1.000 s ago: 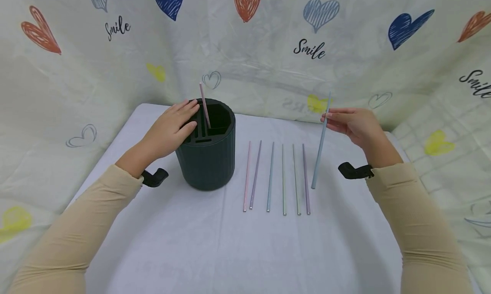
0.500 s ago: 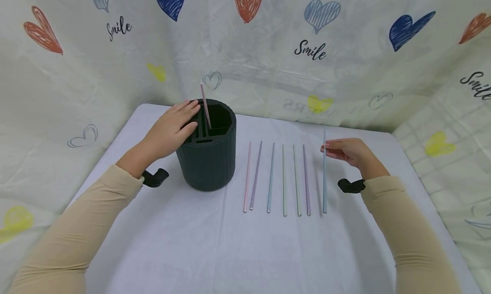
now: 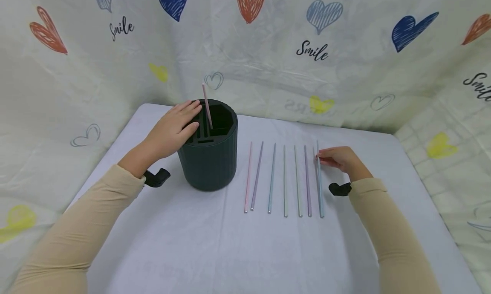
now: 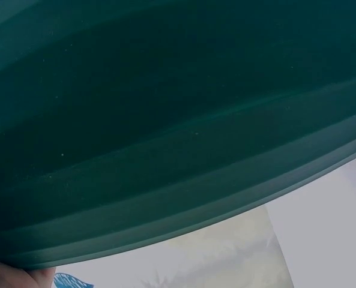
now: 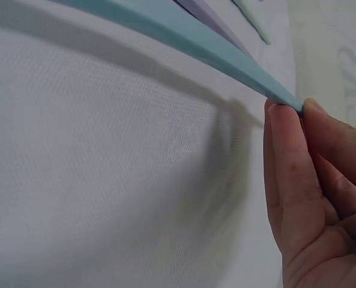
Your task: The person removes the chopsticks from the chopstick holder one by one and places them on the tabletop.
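My left hand (image 3: 172,125) rests on the slotted top of a dark green utensil holder (image 3: 207,166), fingers laid over its left side. A pink chopstick (image 3: 207,106) leans upright in the holder's large opening. In the left wrist view the holder's ribbed wall (image 4: 178,132) fills most of the picture. On the right, my right hand (image 3: 339,158) pinches a light blue chopstick (image 3: 320,187) near its far end, between thumb and fingertips. The right wrist view shows this chopstick (image 5: 196,45) just above the cloth, its shadow beside it.
Between the holder and my right hand, several pastel chopsticks lie in a spaced row, among them a pink one (image 3: 248,177), a blue one (image 3: 271,179) and a purple one (image 3: 307,181). A white cloth (image 3: 215,243) covers the table. Behind hangs a heart-printed curtain (image 3: 268,64).
My right hand has lowered the light blue chopstick towards the cloth and shifted it left, beside the purple one at the row's end. The left hand has stayed on the holder.
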{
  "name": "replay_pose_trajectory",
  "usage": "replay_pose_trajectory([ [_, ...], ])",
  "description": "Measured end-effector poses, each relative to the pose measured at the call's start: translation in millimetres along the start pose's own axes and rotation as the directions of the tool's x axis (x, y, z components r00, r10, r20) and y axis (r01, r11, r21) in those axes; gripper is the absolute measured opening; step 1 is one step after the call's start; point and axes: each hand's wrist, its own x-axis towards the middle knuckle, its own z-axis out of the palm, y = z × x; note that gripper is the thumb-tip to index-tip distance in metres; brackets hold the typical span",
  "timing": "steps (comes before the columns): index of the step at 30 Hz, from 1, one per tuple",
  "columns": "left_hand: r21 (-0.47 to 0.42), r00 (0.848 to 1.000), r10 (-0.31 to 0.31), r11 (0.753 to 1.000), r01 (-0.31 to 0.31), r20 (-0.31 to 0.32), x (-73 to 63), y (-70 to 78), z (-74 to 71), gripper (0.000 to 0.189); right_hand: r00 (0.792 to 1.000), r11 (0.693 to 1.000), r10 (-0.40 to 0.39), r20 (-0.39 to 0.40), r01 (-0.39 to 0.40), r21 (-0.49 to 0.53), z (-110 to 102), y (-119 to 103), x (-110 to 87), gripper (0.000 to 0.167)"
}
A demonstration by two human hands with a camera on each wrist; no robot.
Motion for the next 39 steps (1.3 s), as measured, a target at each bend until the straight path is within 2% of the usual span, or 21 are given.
replay_pose_trajectory([
  [8, -0.004, 1.000, 0.003, 1.000, -0.003, 0.000, -0.5, -0.2, -0.4, 0.056, 0.998, 0.995, -0.018, -0.054, 0.012, -0.102, 7, 9, 7.9, 0.009],
  [12, -0.003, 1.000, 0.005, 1.000, -0.005, -0.004, 0.2, 0.1, -0.6, 0.056, 0.995, 0.988, -0.030, -0.091, 0.016, -0.153, 9, 8, 6.5, 0.004],
  [14, -0.002, 1.000, 0.005, 1.000, -0.005, -0.007, 0.7, 0.3, -0.8, 0.056, 0.993, 0.987, -0.042, -0.114, 0.023, -0.156, 11, 6, 3.7, 0.007],
  [16, -0.005, 1.000, 0.006, 1.000, -0.006, -0.006, 0.9, 1.1, -1.3, 0.056, 0.992, 0.991, -0.063, -0.110, 0.049, -0.124, 14, 1, -0.5, 0.016],
  [19, -0.010, 1.000, 0.006, 1.000, -0.006, -0.001, 0.8, 1.8, -2.3, 0.056, 0.994, 0.995, -0.096, -0.059, 0.096, -0.001, 20, -10, -9.8, 0.029],
  [23, -0.015, 1.000, 0.004, 1.000, -0.004, 0.004, 0.5, 2.3, -3.2, 0.056, 0.984, 0.974, -0.173, 0.033, 0.166, 0.151, 38, -28, -27.8, 0.036],
  [26, -0.011, 1.000, 0.001, 1.000, -0.001, 0.013, 0.2, 1.9, -3.5, 0.057, 0.960, 0.950, -0.270, 0.071, 0.253, 0.183, 58, -44, -42.7, 0.028],
  [29, -0.009, 1.000, -0.006, 1.000, 0.006, 0.019, 0.0, 1.0, -3.4, 0.057, 0.926, 0.921, -0.362, 0.109, 0.337, 0.197, 83, -61, -57.0, 0.020],
  [33, -0.008, 1.000, -0.012, 1.000, 0.012, 0.020, 0.1, 1.4, -2.9, 0.056, 0.882, 0.887, -0.450, 0.141, 0.423, 0.184, 118, -84, -73.7, 0.026],
  [35, -0.005, 1.000, -0.012, 1.000, 0.012, 0.021, 0.1, 1.8, -2.8, 0.056, 0.854, 0.864, -0.498, 0.152, 0.473, 0.171, 136, -94, -81.7, 0.032],
  [39, -0.005, 1.000, -0.008, 1.000, 0.008, 0.027, -0.2, 2.4, -3.7, 0.056, 0.781, 0.810, -0.586, 0.215, 0.560, 0.176, 170, -113, -97.2, 0.039],
])
